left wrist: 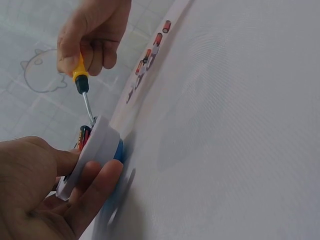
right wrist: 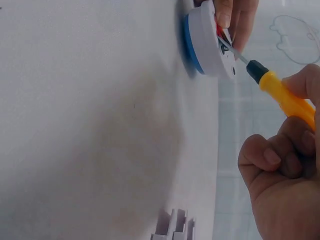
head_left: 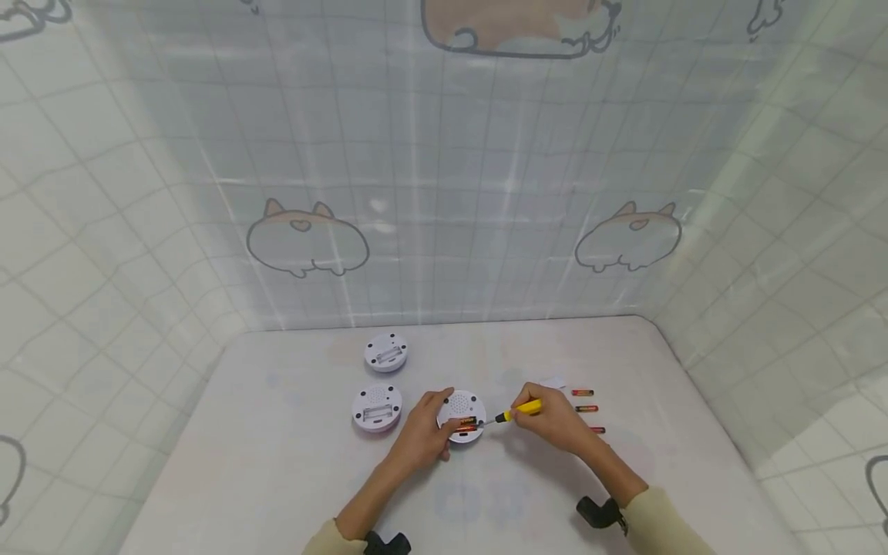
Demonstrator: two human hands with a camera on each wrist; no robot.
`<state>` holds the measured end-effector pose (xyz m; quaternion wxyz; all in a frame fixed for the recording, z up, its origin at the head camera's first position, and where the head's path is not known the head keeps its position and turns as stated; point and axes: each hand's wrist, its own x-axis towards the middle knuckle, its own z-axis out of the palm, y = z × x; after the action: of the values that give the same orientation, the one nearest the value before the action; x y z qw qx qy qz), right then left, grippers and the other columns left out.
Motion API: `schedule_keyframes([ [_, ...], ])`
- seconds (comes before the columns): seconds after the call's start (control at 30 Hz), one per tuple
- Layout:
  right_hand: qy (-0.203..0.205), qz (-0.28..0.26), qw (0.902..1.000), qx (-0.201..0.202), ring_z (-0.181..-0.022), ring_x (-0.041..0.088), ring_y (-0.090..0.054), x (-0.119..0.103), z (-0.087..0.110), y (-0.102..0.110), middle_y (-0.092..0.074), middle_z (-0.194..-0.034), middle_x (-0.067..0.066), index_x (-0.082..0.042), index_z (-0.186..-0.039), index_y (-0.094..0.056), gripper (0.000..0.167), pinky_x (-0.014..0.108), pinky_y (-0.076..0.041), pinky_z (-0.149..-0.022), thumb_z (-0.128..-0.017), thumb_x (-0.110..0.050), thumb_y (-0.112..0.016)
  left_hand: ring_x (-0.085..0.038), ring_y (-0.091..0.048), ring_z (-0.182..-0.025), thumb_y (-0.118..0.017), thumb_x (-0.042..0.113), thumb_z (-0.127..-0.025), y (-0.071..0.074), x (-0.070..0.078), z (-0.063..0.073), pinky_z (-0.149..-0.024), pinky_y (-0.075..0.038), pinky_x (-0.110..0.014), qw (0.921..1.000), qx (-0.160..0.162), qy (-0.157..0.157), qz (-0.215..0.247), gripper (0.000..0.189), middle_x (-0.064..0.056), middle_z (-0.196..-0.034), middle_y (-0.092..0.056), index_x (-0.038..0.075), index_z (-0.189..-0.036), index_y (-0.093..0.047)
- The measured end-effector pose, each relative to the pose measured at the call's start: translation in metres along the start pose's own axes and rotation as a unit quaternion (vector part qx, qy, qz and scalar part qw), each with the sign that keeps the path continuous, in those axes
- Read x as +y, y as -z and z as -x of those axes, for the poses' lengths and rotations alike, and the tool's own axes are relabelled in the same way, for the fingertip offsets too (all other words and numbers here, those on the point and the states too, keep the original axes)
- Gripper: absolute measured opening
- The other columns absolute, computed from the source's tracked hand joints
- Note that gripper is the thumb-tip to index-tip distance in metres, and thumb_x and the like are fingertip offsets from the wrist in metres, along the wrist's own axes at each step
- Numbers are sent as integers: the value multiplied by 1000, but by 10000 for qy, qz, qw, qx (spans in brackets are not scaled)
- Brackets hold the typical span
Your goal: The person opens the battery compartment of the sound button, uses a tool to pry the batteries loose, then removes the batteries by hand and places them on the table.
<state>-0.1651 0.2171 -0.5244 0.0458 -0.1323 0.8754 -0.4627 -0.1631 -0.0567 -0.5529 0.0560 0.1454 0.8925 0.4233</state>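
My left hand (head_left: 422,429) holds a round white device (head_left: 475,404), its back face up and a blue part underneath. The thumb rests by two orange-and-black batteries (head_left: 468,421) in the device's slot. In my right hand (head_left: 557,418) is a screwdriver (head_left: 525,408) with a yellow and black handle. Its metal shaft (left wrist: 88,106) slants down to the battery end at the device's edge. Whether the tip touches the battery or the contact beside it, I cannot tell.
Two similar round devices, one farther back (head_left: 386,353) and one nearer (head_left: 377,408), lie to the left with bare battery slots. On the right are several loose batteries (head_left: 586,408) and small white plastic pieces (right wrist: 176,227). A patterned curtain (head_left: 444,231) stands behind the table (head_left: 291,462).
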Motion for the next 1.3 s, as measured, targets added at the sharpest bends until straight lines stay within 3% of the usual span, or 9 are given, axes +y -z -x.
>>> schedule_keyframes([
  [0.27,-123,428,9986,267,-70,15,-54,-26,9,-9,-60,-76,-6,-22,-86,-64,10,24,-46,-58,-89,-19,-74,-9,-62,-53,-67,22,-98,2,1,-1,-58,-50,-23,10000,-26,12,0,61,-11,-138,-50,11,-152,-42],
  [0.43,176,1059,9939,251,-62,10,-52,-45,12,-14,-59,-70,-12,-22,-86,-62,10,23,-45,-54,-88,-21,-72,-10,-62,-53,-68,20,-98,5,3,-1,-55,-51,-24,10000,-20,-49,48,61,-12,-138,-50,9,-152,-42],
  [0.63,539,1733,9833,158,-59,6,-49,-51,13,-15,-60,-71,-14,-22,-88,-62,10,22,-45,-54,-87,-20,-73,-7,-60,-53,-68,19,-97,4,3,-1,-58,-51,-23,9999,-62,-131,-85,61,-12,-139,-50,10,-152,-43],
  [0.8,735,2325,9698,79,-62,5,-50,-58,13,-17,-68,-78,-9,-21,-91,-63,11,21,-44,-58,-86,-22,-73,-7,-61,-55,-69,19,-97,4,3,-3,-53,-53,-24,9999,-123,-79,58,61,-11,-140,-49,11,-152,-42],
  [0.97,1413,3032,9423,-113,-59,4,-47,-66,11,-20,-68,-76,-6,-17,-91,-62,15,20,-43,-56,-85,-22,-75,-8,-61,-58,-68,17,-97,4,4,-4,-54,-53,-25,9996,-188,-107,180,62,-13,-141,-48,9,-152,-41],
  [1.03,1552,3117,9374,-127,-58,4,-47,-67,10,-20,-68,-75,-5,-16,-90,-62,15,19,-43,-56,-85,-22,-75,-8,-61,-57,-68,18,-98,3,5,-5,-55,-52,-24,9997,-171,-115,153,61,-12,-141,-48,9,-152,-41],
  [1.23,819,2605,9616,-256,-67,7,-50,-58,7,-15,-68,-83,-7,-19,-94,-63,15,20,-45,-61,-86,-22,-75,-7,-61,-57,-68,19,-98,2,5,-6,-55,-53,-24,9996,-110,-163,187,61,-11,-140,-49,9,-152,-42],
  [1.3,750,2416,9672,-247,-67,7,-51,-53,7,-13,-68,-83,-8,-19,-94,-63,14,21,-45,-61,-86,-21,-74,-7,-61,-57,-68,19,-98,2,4,-6,-54,-53,-24,9995,-112,-187,225,61,-11,-140,-49,8,-152,-42],
])
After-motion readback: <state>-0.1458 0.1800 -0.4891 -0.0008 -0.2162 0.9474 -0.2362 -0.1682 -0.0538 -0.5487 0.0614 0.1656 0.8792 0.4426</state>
